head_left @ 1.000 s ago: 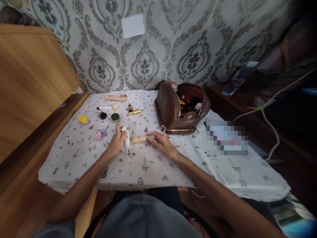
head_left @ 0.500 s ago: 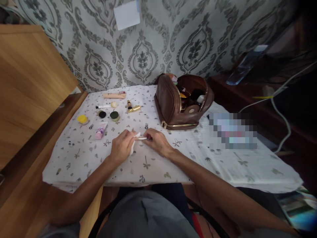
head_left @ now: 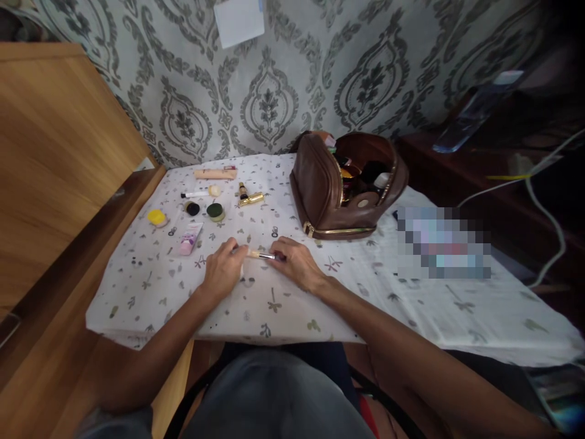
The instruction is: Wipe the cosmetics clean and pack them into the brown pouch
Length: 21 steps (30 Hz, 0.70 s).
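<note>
Low over the middle of the cloth-covered table, a slim makeup brush (head_left: 262,254) spans the gap between my hands. Its visible part is pale tan on the left, silver further right, and dark at the right end. My left hand (head_left: 223,265) is closed around the tan end; the white tissue in it is mostly hidden now. The fingers of my right hand (head_left: 296,262) pinch the dark end. Nearest to my left hand lies a pink and white tube (head_left: 189,239).
A brown leather bag (head_left: 315,183) stands unzipped at the back right, filled with cosmetics. Several small items lie at the left, including a yellow-lidded jar (head_left: 158,217), a dark green-lidded jar (head_left: 215,212), a white-handled brush (head_left: 201,192) and a gold tube (head_left: 251,199). A wooden panel (head_left: 59,134) borders the left.
My left hand has slid slightly along the brush, and more of its tan part shows. The white tissue that stuck out above and below my left fingers is now mostly out of sight.
</note>
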{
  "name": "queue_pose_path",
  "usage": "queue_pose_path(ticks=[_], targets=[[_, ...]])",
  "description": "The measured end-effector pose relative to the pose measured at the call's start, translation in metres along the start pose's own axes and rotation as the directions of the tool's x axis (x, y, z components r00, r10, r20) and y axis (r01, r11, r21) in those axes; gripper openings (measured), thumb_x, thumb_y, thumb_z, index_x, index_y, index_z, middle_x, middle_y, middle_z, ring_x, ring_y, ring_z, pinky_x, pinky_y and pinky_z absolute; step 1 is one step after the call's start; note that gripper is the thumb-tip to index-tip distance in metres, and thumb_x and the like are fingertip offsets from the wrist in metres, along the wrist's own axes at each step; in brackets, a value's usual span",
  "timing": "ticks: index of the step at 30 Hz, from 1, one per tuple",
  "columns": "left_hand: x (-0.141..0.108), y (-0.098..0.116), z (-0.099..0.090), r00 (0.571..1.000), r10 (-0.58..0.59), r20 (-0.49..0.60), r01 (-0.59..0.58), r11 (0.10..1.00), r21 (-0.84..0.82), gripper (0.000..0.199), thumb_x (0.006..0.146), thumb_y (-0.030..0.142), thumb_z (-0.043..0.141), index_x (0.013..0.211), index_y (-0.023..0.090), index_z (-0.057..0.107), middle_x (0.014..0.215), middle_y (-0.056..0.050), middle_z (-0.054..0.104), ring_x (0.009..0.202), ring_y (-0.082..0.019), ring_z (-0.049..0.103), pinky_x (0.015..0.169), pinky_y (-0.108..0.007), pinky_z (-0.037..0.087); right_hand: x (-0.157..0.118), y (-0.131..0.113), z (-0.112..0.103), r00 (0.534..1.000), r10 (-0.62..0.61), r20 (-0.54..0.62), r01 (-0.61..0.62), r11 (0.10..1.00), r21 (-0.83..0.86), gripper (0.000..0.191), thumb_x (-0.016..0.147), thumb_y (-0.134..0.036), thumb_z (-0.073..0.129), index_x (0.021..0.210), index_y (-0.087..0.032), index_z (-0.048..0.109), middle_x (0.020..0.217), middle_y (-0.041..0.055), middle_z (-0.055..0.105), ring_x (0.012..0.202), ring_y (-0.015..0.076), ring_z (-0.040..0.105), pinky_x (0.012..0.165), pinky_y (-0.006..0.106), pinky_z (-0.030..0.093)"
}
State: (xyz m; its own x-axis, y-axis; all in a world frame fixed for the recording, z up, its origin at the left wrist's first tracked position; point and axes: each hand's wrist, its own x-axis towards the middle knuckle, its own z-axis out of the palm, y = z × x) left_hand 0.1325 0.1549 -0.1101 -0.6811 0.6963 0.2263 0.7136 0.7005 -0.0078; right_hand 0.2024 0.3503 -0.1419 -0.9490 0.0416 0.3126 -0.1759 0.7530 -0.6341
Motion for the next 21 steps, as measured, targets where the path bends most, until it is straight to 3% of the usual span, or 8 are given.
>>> queue_pose_path(ticks=[6,14,17,21], targets=[[0.000,-0.026,-0.003,0.986,-0.165,0.023,0.165,0.986,0.003,0.033,0.099,0.026,0.039,0.103,0.023,0.072,0.099,-0.007,0.062,0.079,-0.020,0.061,0.063,-0.029,0.039,-0.001,0.000,0.001,0.999,0.042,0.016,-0.042,0.999,-0.001,0.005,0.082,-0.018,0.071,0.084,-0.018,0.066,0.077,0.0001,0.056,0.068,0.0134,0.053,0.066,0.025,0.039],[0.002,-0.033,-0.003,0.980,-0.197,0.026,0.198,0.980,-0.026,0.033,0.099,0.027,0.040,0.102,0.020,0.072,0.096,-0.006,0.061,0.080,-0.018,0.062,0.069,-0.028,0.044,-0.001,0.002,0.003,1.000,-0.004,0.010,0.004,1.000,0.013,0.011,0.085,-0.017,0.068,0.095,-0.020,0.071,0.082,0.0011,0.061,0.069,0.0127,0.055,0.067,0.024,0.041],[-0.001,-0.023,-0.003,0.987,-0.154,-0.045,0.150,0.985,-0.079,0.032,0.100,0.027,0.041,0.104,0.019,0.071,0.096,-0.006,0.061,0.080,-0.017,0.062,0.070,-0.027,0.046,-0.001,0.002,0.003,1.000,-0.012,0.004,0.012,1.000,0.001,0.009,0.086,-0.018,0.067,0.093,-0.020,0.072,0.081,0.0015,0.062,0.069,0.0130,0.056,0.067,0.024,0.042],[-0.007,0.002,0.000,0.996,0.045,-0.083,-0.060,0.981,-0.187,0.031,0.101,0.028,0.040,0.111,0.023,0.069,0.097,-0.005,0.062,0.085,-0.015,0.062,0.072,-0.024,0.048,-0.002,0.001,0.003,0.999,-0.047,-0.009,0.046,0.999,-0.011,0.008,0.088,-0.020,0.066,0.092,-0.019,0.072,0.080,0.0021,0.063,0.069,0.0133,0.056,0.066,0.024,0.042]])
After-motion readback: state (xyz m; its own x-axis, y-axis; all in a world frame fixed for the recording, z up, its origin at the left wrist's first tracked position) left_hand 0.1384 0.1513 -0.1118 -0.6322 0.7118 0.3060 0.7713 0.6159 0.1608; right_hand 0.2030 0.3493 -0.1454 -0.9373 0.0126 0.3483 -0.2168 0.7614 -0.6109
